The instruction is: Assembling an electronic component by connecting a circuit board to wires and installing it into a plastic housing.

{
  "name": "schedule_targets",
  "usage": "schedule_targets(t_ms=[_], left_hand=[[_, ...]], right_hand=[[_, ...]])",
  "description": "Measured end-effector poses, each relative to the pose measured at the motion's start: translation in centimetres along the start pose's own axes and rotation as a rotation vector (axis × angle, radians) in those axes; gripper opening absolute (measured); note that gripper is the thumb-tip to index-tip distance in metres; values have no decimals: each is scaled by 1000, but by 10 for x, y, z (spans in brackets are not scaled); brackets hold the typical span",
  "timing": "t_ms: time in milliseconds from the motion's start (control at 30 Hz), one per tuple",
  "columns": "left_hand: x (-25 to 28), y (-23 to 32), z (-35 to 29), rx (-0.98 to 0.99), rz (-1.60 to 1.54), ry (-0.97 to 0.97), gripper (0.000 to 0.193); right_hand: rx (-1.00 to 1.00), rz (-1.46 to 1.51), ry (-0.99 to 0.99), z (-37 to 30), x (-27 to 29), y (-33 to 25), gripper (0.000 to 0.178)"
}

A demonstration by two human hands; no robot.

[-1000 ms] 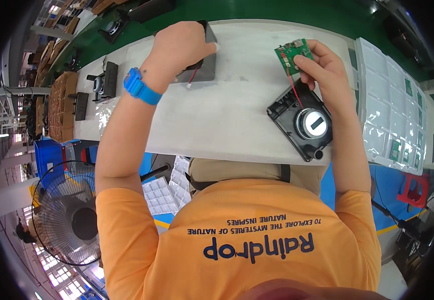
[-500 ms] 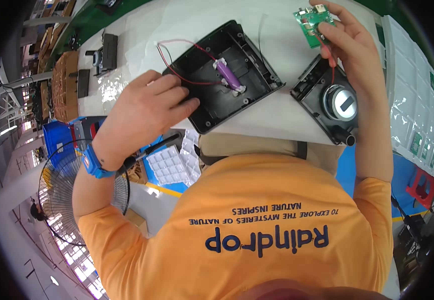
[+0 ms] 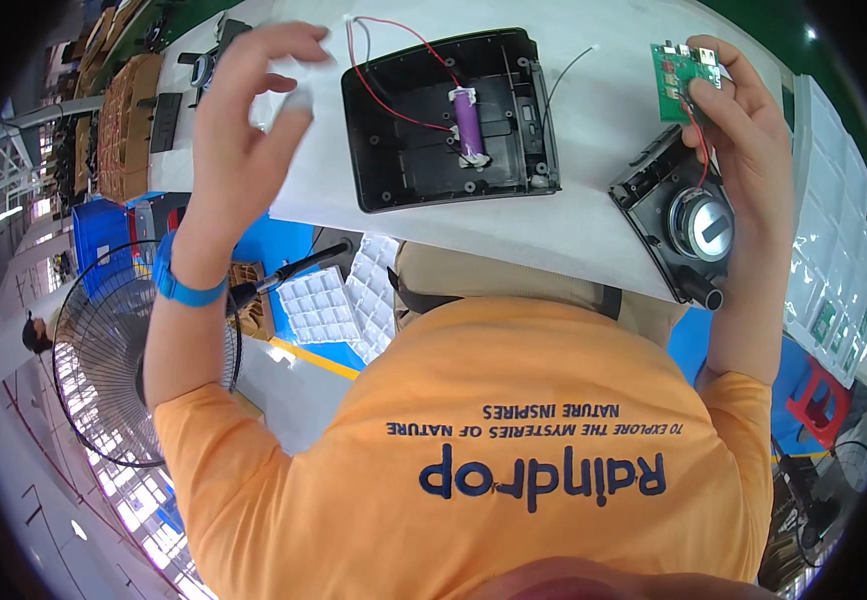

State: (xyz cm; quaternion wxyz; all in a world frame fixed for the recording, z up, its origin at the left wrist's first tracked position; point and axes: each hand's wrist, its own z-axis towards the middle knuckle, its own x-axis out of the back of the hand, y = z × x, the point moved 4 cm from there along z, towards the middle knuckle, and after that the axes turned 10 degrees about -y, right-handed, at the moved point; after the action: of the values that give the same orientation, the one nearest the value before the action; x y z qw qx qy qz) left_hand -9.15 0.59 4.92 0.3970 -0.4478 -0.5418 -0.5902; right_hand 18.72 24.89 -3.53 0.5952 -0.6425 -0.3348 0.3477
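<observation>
Between thumb and fingers, my right hand [image 3: 739, 105] holds a green circuit board [image 3: 676, 85] up over the table's right side. Red wires run from the board down to a round speaker [image 3: 700, 225] in a black housing part [image 3: 654, 215]. My left hand [image 3: 259, 110] is in the air left of a black plastic case [image 3: 379, 150], fingers apart and holding nothing. Inside the open case lies a purple cylindrical battery [image 3: 468, 125]. Its red and black leads [image 3: 389, 95] loop over the case's left wall to a small white plug [image 3: 350, 20] near my left fingertips.
A thin black wire [image 3: 566, 72] sticks out right of the case. White trays with green boards [image 3: 834, 230] stand at the right. Another speaker part [image 3: 204, 68] lies at the far left of the white table [image 3: 314, 195]. A fan [image 3: 144, 350] stands below left.
My left hand has let go of the case and moved up and left. The case now sits turned, its edges squarer to me. My right hand and the board have shifted slightly right and down.
</observation>
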Motion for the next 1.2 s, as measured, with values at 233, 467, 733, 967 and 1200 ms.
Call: schedule_targets(t_ms=[233,467,733,967,1200], left_hand=[[-32,-45,17,417,-769,325,46],[-42,28,-42,550,-665,551,51],[-88,100,-5,92,-78,582,44],[-94,89,-11,42,-148,609,29],[-83,84,27,237,-460,202,38]], right_hand=[[18,-4,-54,4,-7,-3,47],[-68,-12,-2,-8,1,-7,51],[-37,11,-81,-5,4,14,38],[-46,63,-73,4,-3,15,36],[-70,-64,-67,-5,-9,-9,45]])
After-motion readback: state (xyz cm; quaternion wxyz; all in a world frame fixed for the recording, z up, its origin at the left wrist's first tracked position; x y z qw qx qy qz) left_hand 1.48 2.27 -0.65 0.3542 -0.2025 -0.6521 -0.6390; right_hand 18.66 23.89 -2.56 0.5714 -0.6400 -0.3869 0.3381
